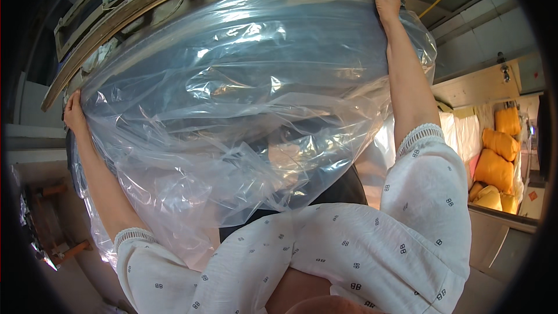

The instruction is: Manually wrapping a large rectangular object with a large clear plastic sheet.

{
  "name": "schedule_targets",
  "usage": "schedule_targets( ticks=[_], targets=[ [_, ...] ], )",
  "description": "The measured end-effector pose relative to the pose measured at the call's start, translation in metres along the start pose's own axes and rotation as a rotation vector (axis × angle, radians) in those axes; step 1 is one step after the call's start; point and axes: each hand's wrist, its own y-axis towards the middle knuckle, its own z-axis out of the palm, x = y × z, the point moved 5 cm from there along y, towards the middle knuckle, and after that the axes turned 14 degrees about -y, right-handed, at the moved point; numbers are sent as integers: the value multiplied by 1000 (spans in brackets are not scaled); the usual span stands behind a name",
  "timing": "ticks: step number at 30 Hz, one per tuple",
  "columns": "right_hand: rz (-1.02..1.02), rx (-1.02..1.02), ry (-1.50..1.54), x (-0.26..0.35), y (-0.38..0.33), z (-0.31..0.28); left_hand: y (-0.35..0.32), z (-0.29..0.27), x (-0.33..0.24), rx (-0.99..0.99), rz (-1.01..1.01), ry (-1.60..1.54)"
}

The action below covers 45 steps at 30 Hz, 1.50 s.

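across the person's front spreads a large clear plastic sheet (pixel 232 99), wrinkled and shiny, pulled wide between two bare hands. at the sheet's left edge, the left hand (pixel 74 113) has its fingers pinched on the film; at its far edge, toward the right end, the right hand (pixel 388 3) has its fingers likewise closed on it. either pinch could slip, since the film looks slick and thin; a hard pull might stretch or tear it there. just beyond the sheet's far edge runs a wooden rail (pixel 129 18), which could snag it. loose folds at the sheet's near side might bunch or cling. no label can be made out on the sheet. nearest below it, the person's white top (pixel 343 232) repeats small dark letter-like prints. well right of the sheet, a red diamond-shaped mark (pixel 533 196) is too small to read.
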Motion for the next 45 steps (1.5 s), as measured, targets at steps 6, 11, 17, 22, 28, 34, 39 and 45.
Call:
schedule_targets(
  ticks=[6,11,17,22,28,34,39,45],
  targets=[
    [-7,-66,-163,-6,3,-5,7,6,1,-46,0,150],
    [81,-76,-142,-3,2,-11,15,-3,38,-17,-226,-424],
    [176,-58,-53,-17,13,-1,46,-36,93,61,-293,-555],
    [150,-164,-40,-10,7,-16,38,-27,81,38,-271,-606],
    [72,-308,-136,17,-11,-20,26,-24,68,237,96,-35],
    [449,-120,649,46,-81,-39,10,-152,-33,84,129,-270],
    [381,610,883,98,-130,-58,-61,-266,-73,-125,15,-338],
    [20,730,646,146,-167,-77,-152,-328,-88,-385,-56,-247]
  ],
)
